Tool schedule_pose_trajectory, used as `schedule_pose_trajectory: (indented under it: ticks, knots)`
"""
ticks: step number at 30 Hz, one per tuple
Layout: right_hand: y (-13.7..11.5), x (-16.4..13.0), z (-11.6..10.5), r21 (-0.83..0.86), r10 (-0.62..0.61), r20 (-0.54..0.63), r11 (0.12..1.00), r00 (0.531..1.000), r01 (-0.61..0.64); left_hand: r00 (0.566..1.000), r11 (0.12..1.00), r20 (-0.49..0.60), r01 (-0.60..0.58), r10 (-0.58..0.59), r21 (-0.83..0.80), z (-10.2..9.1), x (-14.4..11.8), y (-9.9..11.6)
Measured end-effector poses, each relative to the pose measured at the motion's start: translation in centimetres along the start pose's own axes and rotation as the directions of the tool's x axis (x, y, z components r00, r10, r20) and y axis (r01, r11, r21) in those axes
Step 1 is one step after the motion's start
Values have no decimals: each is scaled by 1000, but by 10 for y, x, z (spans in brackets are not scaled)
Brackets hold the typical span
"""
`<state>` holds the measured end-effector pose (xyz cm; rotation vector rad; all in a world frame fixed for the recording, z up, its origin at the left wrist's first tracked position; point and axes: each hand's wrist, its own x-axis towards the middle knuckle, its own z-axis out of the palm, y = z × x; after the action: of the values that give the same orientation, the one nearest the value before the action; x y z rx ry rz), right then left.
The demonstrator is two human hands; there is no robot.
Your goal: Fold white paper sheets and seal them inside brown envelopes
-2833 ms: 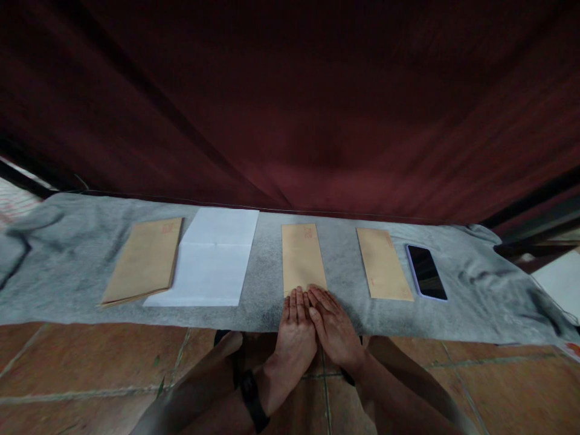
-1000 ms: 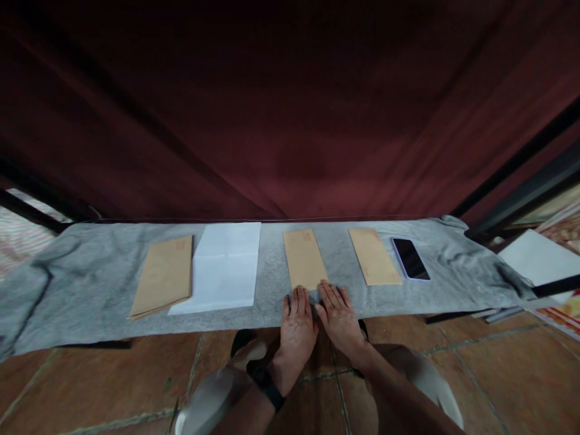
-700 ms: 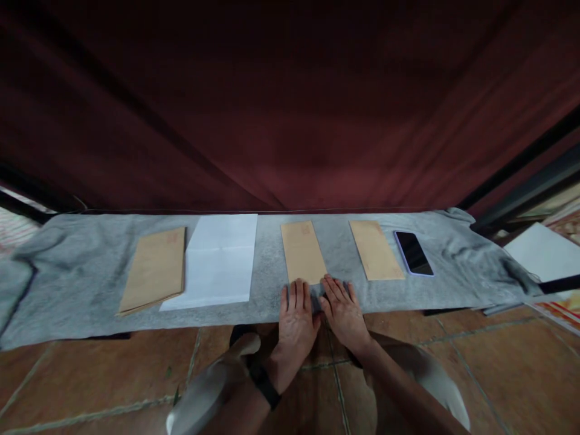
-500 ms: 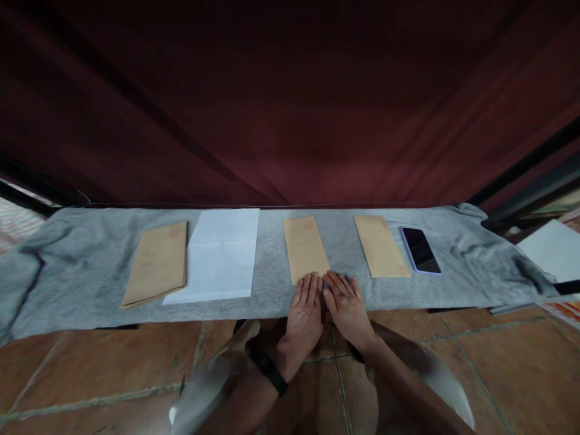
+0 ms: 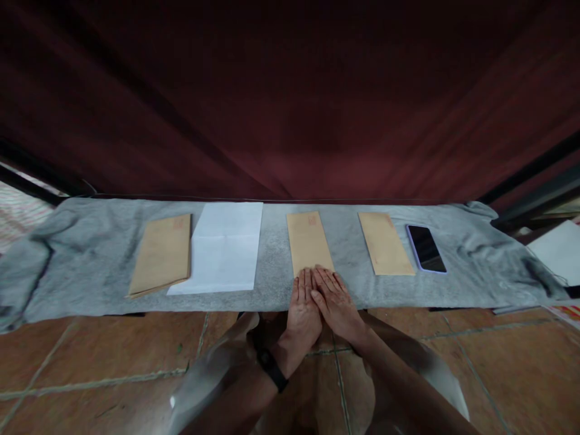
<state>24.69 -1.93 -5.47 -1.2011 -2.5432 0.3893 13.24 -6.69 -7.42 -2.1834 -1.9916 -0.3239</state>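
Note:
A brown paper envelope [image 5: 309, 238] with a small red print near its far end lies on the grey cloth in front of me. My left hand [image 5: 304, 308] rests flat with its fingers stretched over the near end of that envelope. Beside it, my right hand [image 5: 336, 302] also lies flat, its fingertips on the envelope's near right part and its thumb against the left hand. Both palms face down, and the envelope's near edge is hidden under the fingers. Neither hand grips anything.
Left of the envelope are white paper sheets [image 5: 224, 254] with creases, partly under a stack of brown envelopes [image 5: 162, 254]. To the right lie another envelope [image 5: 385, 244] and a phone [image 5: 426, 249] in a purple case. A dark red curtain [image 5: 290, 121] hangs behind the grey cloth [image 5: 272, 296].
My right hand has shifted left, closing the gap to my left hand. The view has tilted slightly, so everything on the cloth appears a little higher and further right.

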Motion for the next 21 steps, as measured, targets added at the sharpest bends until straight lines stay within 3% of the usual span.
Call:
schedule_pose_trajectory:
  ticks: [11, 21]
  knots:
    - [11, -6, 2, -183, -17, -37, 983, 999, 10, 999, 999, 48, -3, 5, -42, -4, -1, -4]
    - [25, -12, 1, -198, 2, -72, 980, 997, -16, 994, 992, 101, 63, -53, -107, -16, -1, -11]
